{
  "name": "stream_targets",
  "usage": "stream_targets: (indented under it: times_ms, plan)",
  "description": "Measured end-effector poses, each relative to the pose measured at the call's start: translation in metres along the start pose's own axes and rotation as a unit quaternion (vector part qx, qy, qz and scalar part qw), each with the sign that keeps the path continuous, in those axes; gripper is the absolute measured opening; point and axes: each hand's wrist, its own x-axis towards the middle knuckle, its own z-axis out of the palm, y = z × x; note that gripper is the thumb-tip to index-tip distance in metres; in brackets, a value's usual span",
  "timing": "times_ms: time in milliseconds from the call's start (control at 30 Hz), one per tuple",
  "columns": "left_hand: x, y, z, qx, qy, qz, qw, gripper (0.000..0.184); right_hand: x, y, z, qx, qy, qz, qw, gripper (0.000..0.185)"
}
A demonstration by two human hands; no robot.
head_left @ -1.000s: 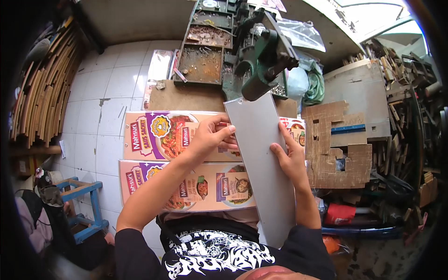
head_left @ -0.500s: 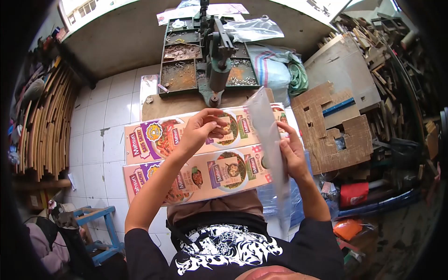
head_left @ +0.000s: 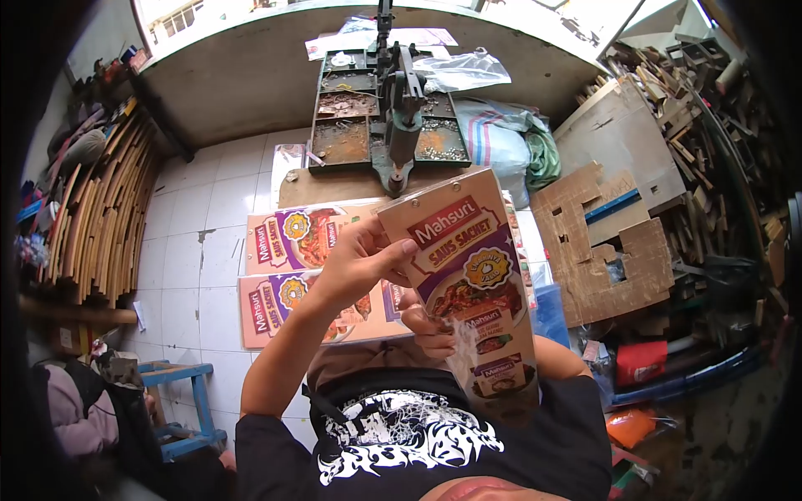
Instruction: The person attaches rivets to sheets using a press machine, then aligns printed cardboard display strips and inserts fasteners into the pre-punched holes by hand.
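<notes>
A tall printed card [head_left: 468, 263] marked "Mahsuri Saus Sachet" is raised and tilted in front of me, its printed face towards me and small metal rings near its top edge. My left hand [head_left: 363, 263] pinches its upper left edge, thumb on the front. Behind the card comes my right arm; the fingers of my right hand [head_left: 428, 324] curl round the lower left edge, the rest hidden. Below lie two more such cards, an upper one [head_left: 276, 242] and a lower one [head_left: 266, 311], side by side over my lap and the board.
A dark hand press [head_left: 404, 134] stands on a wooden board [head_left: 334, 190] before me. Compartment trays [head_left: 341, 140] of small metal parts flank it. Cut brown boards [head_left: 601, 250] and wood scraps lie to the right. A blue stool frame [head_left: 200, 401] is at lower left.
The raised card, seen nearly edge-on in my right hand before, has turned its printed face to me and moved left. My left hand has closed on its edge.
</notes>
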Motion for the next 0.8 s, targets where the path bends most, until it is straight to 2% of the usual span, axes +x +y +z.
stream_targets:
  times_ms: [67,100,133,167,233,300,367,400,467,500,567,600,667,733,767,800]
  plan:
    - [-0.010,0.002,-0.003,0.019,0.006,0.012,1.000,0.038,0.000,-0.009,-0.006,-0.198,0.057,-0.024,0.978,0.096]
    - [-0.016,0.005,-0.001,0.006,0.016,0.025,1.000,0.038,-0.006,-0.009,-0.003,-0.194,0.054,-0.018,0.979,0.096]
    - [-0.023,0.008,-0.001,-0.007,0.025,0.038,0.999,0.037,-0.019,-0.011,0.005,-0.314,0.223,-0.062,0.921,0.091]
    - [-0.027,0.009,-0.003,0.003,0.032,0.042,0.999,0.037,-0.032,-0.015,0.012,-0.422,0.381,-0.103,0.816,0.086]
    - [-0.035,0.007,-0.009,0.004,0.050,0.042,0.998,0.038,-0.066,-0.023,0.006,-0.420,0.332,-0.162,0.829,0.083]
    - [-0.041,0.003,-0.014,-0.003,0.060,0.047,0.997,0.041,-0.126,-0.040,-0.005,-0.502,0.312,-0.067,0.804,0.092]
    - [-0.045,0.000,-0.018,-0.016,0.064,0.051,0.997,0.041,-0.165,-0.036,0.004,-0.532,0.357,-0.045,0.766,0.099]
    - [-0.047,-0.001,-0.019,-0.026,0.062,0.054,0.996,0.041,-0.180,-0.031,0.007,-0.531,0.359,-0.041,0.767,0.099]
    - [-0.050,-0.003,-0.020,-0.030,0.064,0.057,0.996,0.042,-0.208,-0.019,0.008,-0.569,0.426,-0.030,0.703,0.101]
    - [-0.052,-0.004,-0.021,-0.042,0.073,0.064,0.994,0.043,-0.220,-0.011,0.007,-0.568,0.427,-0.027,0.703,0.101]
    - [-0.056,-0.007,-0.023,-0.058,0.085,0.074,0.992,0.047,-0.244,0.004,0.000,-0.542,0.510,-0.032,0.668,0.103]
    - [-0.063,-0.005,-0.023,-0.057,0.090,0.073,0.992,0.047,-0.258,0.009,-0.005,-0.540,0.508,-0.029,0.670,0.103]
    - [-0.077,-0.002,-0.024,-0.114,0.151,0.103,0.976,0.051,-0.291,0.019,-0.013,-0.479,0.542,-0.074,0.686,0.104]
    - [-0.098,-0.008,-0.041,-0.116,0.217,0.154,0.957,0.056,-0.308,0.029,-0.007,-0.503,0.517,-0.154,0.675,0.105]
    - [-0.114,-0.001,-0.046,-0.112,0.219,0.142,0.959,0.056,-0.300,0.037,0.006,-0.474,0.501,-0.207,0.694,0.103]
    - [-0.128,-0.005,-0.051,-0.119,0.281,0.161,0.939,0.055,-0.286,0.045,0.017,-0.444,0.482,-0.261,0.709,0.100]
